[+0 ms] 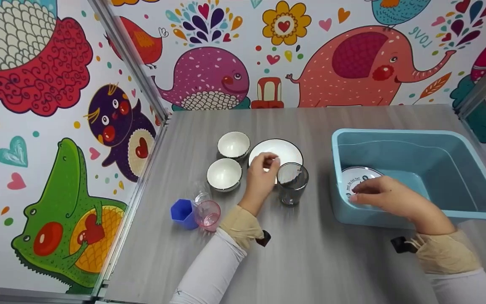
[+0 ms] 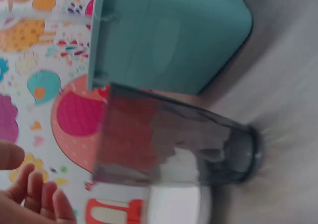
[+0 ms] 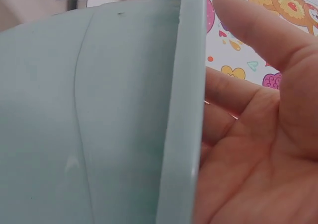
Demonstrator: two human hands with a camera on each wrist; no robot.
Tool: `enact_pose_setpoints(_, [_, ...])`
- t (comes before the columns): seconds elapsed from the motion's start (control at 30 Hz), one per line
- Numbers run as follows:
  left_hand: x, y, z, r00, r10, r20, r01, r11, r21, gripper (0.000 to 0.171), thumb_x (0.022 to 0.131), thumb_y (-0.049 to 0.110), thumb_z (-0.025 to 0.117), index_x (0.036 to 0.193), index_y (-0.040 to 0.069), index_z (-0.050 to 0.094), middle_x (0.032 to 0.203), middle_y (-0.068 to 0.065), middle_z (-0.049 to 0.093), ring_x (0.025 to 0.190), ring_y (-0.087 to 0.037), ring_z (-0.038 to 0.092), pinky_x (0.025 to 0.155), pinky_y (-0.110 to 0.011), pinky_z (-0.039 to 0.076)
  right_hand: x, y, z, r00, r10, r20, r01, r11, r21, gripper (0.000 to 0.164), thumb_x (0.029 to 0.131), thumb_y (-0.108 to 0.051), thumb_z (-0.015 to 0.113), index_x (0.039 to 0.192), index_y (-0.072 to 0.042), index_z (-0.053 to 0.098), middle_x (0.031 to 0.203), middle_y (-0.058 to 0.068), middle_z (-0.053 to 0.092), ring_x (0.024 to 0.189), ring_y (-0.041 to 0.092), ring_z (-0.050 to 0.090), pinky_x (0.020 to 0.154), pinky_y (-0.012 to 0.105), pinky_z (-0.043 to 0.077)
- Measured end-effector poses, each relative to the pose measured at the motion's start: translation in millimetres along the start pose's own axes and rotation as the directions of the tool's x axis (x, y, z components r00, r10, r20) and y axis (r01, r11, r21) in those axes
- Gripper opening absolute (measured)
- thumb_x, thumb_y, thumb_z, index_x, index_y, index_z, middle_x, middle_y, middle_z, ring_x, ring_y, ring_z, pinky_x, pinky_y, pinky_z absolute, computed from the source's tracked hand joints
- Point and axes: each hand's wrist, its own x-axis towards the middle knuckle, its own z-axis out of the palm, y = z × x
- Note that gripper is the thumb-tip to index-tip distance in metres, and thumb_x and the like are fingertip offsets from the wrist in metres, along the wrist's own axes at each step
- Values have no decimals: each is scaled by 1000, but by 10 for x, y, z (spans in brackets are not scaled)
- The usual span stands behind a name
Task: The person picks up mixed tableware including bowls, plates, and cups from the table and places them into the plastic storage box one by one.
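My left hand (image 1: 260, 179), fingers loosely bent and holding nothing, hovers over the near edge of a white dish with a dark rim (image 1: 283, 147). Just right of that hand stands a tall smoky-grey glass (image 1: 292, 190), upright; in the left wrist view the glass (image 2: 174, 139) fills the middle, apart from the fingers. Over the left end of a light-blue plastic basin (image 1: 420, 213), my right hand (image 1: 384, 194) reaches across the near rim with thumb and fingers spread. Below it in the basin lies a white plate with printed lettering (image 1: 355, 175), partly hidden by the hand.
Two white bowls, a far one (image 1: 233, 145) and a nearer one (image 1: 224, 174), stand left of the dish. Closer to me are a blue hexagonal cup (image 1: 184, 214), a pink clear cup (image 1: 208, 214) and a clear glass (image 1: 201, 195). Patterned walls (image 1: 222, 76) bound the grey table (image 1: 293, 261).
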Motion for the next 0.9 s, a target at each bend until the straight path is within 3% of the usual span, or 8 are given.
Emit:
enact_pose_setpoints(0.17, [-1,-289,-12,993,-113,-30,112,993,-49,15,95,7,64,103,-5,67,93,-17,68,85,-20,63,80,-27,51,-16,-13,-8,1000,-12,-28,12,1000,22,42,99,-30,66,126,1,67,109,9,71,93,13,59,77,23,51])
enact_pose_setpoints(0.3, [-14,-453,2,971,-237,-22,235,970,-61,18,96,10,64,106,-5,66,96,-16,68,87,-18,62,79,-26,51,-33,-17,-15,997,-26,-75,29,999,41,43,99,-30,66,129,1,65,113,11,72,93,9,61,77,22,53])
enact_pose_setpoints(0.5, [-39,-624,19,924,-381,-22,378,923,-74,22,97,13,65,109,-5,65,97,-14,68,85,-16,60,74,-24,48,-35,-35,5,989,-22,-144,31,997,67,43,99,-31,66,129,-1,65,114,13,71,91,7,63,76,21,53])
enact_pose_setpoints(0.73, [-68,-785,45,864,-504,-9,502,862,-76,29,97,19,65,114,-6,64,109,-17,68,99,-24,63,88,-32,51,-28,-49,19,981,-26,-190,50,992,120,44,98,-32,67,133,-4,64,125,15,68,95,4,62,78,18,52])
enact_pose_setpoints(0.8, [-71,-833,60,840,-542,0,540,837,-91,30,97,20,65,114,-5,64,104,-14,67,93,-20,62,83,-28,51,-27,-55,17,980,-26,-199,55,988,143,45,98,-32,67,133,-5,63,128,16,67,97,4,62,79,17,52])
enact_pose_setpoints(0.9, [-69,-887,88,796,-603,40,598,776,-199,29,98,18,65,114,-6,61,90,-7,61,79,-13,58,72,-23,52,-35,-60,19,975,-20,-220,58,984,168,44,99,-32,67,134,-6,63,129,16,67,97,5,62,80,17,52])
